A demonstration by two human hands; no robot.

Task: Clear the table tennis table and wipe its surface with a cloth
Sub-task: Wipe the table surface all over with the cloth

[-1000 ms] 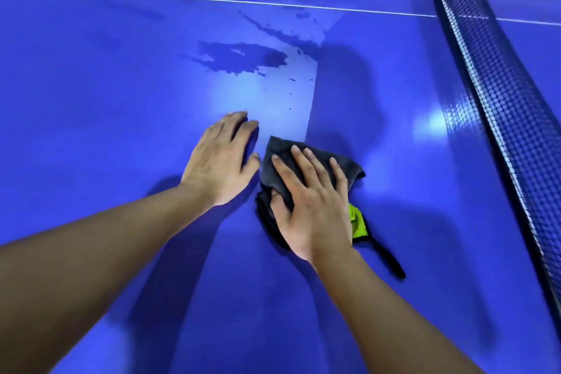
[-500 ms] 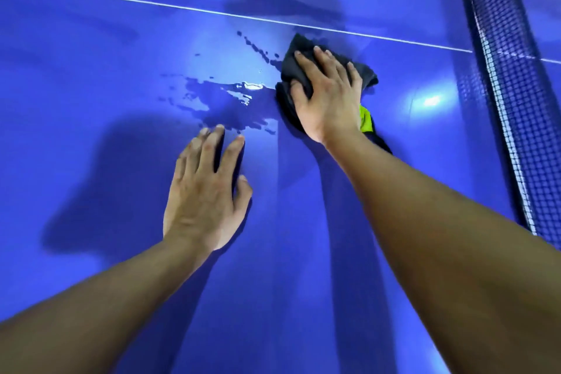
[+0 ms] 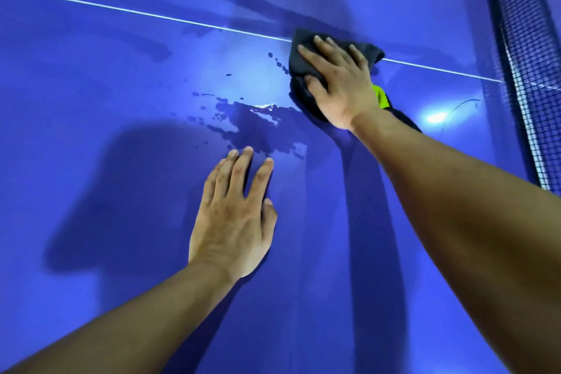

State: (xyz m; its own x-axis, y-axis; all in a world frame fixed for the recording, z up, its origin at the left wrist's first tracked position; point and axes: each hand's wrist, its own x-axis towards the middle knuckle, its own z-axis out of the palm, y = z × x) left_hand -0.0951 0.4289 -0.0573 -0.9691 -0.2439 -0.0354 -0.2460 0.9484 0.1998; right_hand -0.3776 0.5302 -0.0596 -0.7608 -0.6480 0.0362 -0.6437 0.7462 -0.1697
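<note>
- The right hand (image 3: pixel 340 82), fingers straight, is pressing a crumpled dark grey cloth (image 3: pixel 303 48) onto the glossy blue counter (image 3: pixel 91 85), over its white line (image 3: pixel 121 10).
- The left hand (image 3: pixel 233 222) is resting flat, empty.
- Wiping is going on; the water puddle (image 3: pixel 252 124) probably needs sweeping next.

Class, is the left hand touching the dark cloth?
Apart. The head view shows the left hand flat on the table, a wet patch between it and the cloth under the right hand.
</note>
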